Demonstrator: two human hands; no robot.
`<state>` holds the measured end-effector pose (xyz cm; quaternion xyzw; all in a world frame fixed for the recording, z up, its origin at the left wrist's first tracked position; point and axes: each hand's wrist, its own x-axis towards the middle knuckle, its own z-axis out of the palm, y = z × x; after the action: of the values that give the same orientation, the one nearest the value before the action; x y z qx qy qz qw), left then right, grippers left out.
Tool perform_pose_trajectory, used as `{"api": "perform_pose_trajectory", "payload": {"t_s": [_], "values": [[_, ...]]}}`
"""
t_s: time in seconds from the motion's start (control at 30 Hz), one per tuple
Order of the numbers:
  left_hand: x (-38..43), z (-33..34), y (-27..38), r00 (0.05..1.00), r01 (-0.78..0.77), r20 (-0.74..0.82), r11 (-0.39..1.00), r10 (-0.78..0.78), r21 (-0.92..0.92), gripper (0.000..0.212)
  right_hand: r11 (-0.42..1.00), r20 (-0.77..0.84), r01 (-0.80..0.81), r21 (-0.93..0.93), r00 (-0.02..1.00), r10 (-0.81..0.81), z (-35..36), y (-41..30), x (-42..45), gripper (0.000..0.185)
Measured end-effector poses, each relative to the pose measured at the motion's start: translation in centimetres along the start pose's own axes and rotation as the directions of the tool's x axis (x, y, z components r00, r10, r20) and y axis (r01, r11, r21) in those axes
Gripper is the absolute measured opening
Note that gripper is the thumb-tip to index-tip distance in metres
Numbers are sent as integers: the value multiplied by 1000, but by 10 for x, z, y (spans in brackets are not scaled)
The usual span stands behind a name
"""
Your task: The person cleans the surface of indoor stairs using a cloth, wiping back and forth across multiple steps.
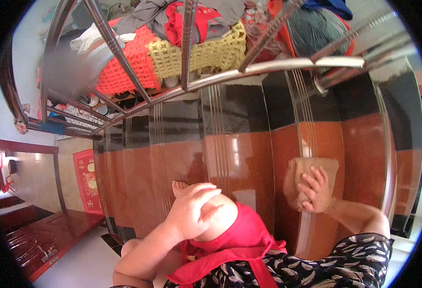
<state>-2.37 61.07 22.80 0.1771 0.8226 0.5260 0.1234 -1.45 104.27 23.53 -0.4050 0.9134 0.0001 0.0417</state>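
Note:
On the right, my right hand (313,189) lies flat with spread fingers on a folded tan cloth (328,165), pressing it on a glossy brown and black tiled stair step (326,230). My left hand (196,208) rests on my bent bare knee (225,216), fingers loosely apart and holding nothing. Red fabric with a tie (247,230) covers my thigh and waist. Toes of a bare foot (179,188) show just beyond the left hand. The cloth's underside is hidden.
A metal stair railing (232,75) curves along the far side. Behind it are orange and yellow knitted covers (203,55), heaped clothes and plastic bags (315,32). More steps descend leftward to a wooden door (49,244) and a red wall poster (88,180).

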Motion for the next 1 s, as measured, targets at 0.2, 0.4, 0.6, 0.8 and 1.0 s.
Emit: {"api": "perform_pose_trajectory", "payload": {"t_s": [0.2, 0.4, 0.6, 0.8, 1.0], "values": [[6, -8, -21, 990, 77, -111, 988, -93, -136, 28, 999, 11, -34, 36, 999, 34, 5, 0, 4, 52], [-1, 15, 25, 961, 271, -30, 958, -275, -98, 30, 997, 47, -59, 46, 997, 57, -1, 0, 8, 55], [-10, 56, 55, 939, 322, 95, 942, -330, 90, 43, 996, 54, -68, 66, 996, 64, -4, 0, 5, 57], [-10, 74, 24, 831, 519, 302, 847, -468, -115, 43, 996, 18, -72, 53, 997, 72, -9, -4, 5, 53], [-40, 77, 57, 851, 249, 160, 652, -501, 716, 41, 988, -65, -71, 137, 995, 80, -13, -7, 10, 54]]}}
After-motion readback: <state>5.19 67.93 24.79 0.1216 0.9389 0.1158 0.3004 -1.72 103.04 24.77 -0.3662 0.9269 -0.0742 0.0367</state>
